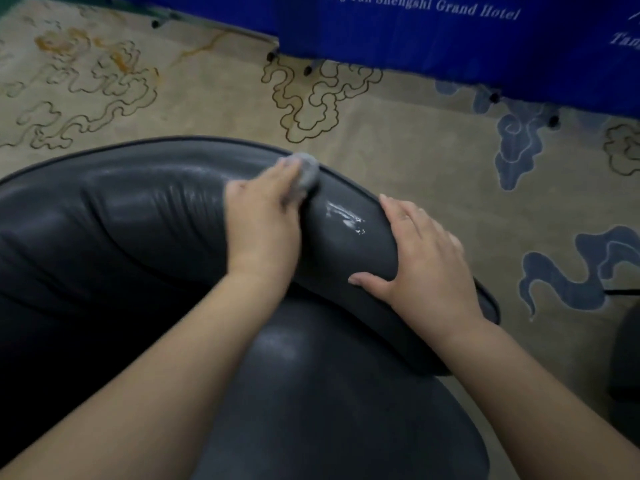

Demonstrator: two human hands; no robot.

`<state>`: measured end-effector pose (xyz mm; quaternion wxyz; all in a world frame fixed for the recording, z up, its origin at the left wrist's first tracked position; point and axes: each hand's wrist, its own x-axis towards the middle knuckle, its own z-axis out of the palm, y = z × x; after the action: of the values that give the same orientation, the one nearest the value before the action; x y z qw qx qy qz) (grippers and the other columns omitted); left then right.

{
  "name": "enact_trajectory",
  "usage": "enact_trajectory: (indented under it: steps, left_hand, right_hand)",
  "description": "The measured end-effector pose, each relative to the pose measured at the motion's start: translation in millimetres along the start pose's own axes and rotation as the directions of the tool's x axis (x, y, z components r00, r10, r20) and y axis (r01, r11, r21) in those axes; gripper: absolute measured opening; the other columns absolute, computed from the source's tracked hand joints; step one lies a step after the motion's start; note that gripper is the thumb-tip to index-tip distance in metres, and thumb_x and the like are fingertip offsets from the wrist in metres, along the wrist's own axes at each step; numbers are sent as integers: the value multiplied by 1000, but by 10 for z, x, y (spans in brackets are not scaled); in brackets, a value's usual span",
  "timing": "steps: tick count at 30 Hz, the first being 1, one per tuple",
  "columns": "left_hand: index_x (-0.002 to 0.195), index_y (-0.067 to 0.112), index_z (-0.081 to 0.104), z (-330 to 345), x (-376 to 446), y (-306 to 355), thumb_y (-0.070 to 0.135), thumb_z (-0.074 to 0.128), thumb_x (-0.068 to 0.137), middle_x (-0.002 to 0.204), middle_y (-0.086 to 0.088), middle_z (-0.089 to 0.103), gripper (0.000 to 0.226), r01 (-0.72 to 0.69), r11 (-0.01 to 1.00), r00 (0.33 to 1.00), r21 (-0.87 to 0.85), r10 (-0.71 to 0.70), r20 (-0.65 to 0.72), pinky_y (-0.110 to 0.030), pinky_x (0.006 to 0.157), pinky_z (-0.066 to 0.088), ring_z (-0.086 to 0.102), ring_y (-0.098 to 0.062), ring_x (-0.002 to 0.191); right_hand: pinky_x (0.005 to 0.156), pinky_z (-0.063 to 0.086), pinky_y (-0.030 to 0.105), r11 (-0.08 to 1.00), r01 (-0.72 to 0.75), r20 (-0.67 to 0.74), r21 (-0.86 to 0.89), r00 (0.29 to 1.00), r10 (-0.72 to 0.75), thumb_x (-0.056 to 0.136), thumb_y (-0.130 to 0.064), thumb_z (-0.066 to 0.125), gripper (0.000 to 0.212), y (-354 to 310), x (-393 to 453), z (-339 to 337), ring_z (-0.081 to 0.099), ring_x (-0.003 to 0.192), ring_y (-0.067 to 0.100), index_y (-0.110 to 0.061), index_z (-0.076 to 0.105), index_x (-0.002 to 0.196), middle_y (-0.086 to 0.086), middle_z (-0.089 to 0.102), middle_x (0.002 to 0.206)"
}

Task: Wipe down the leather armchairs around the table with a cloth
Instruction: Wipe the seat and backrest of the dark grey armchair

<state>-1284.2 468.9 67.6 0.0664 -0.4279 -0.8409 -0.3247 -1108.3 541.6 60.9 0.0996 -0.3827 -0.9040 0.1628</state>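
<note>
A dark grey leather armchair (145, 216) fills the lower left and middle of the head view, its padded top edge curving from left to right. My left hand (263, 223) presses a small grey cloth (306, 171) against the top of that edge; the cloth shows past my fingertips and is blurred. My right hand (422, 258) lies flat on the right end of the padded edge, fingers straight, thumb on the inner side. Between the two hands a wet, shiny streak (346, 216) marks the leather.
Beyond the chair lies a beige carpet (214, 98) with cloud patterns. A blue tablecloth (433, 32) with hotel lettering hangs along the top right. Part of another dark chair (625, 358) shows at the right edge.
</note>
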Motion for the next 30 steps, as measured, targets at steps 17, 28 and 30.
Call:
enact_trajectory:
  steps: [17,28,30]
  left_hand:
    - [119,18,68,152,-683,312,10,59,88,129,2,60,33,-252,950,947,-186,281,156,-7,86,31,47,-22,78]
    - [120,14,67,183,-516,140,5,60,86,129,-4,61,36,-180,980,980,-82,186,69,-5,86,27,52,-30,80]
    - [120,16,68,125,-740,250,5,62,83,129,-2,61,39,-218,961,958,-169,243,149,-6,88,32,50,-25,81]
  right_hand:
    - [101,38,38,999,-41,-44,17,998,41,57,-60,77,109,116,-124,27,44,130,22,-17,33,146,6,45,144]
    - [105,34,37,999,-32,-34,-12,999,31,57,-65,75,113,120,-151,11,39,133,21,-17,28,149,4,41,147]
    - [105,32,35,1000,-23,-12,-7,1000,23,57,-64,75,115,135,-167,5,37,135,19,-19,25,150,3,38,148]
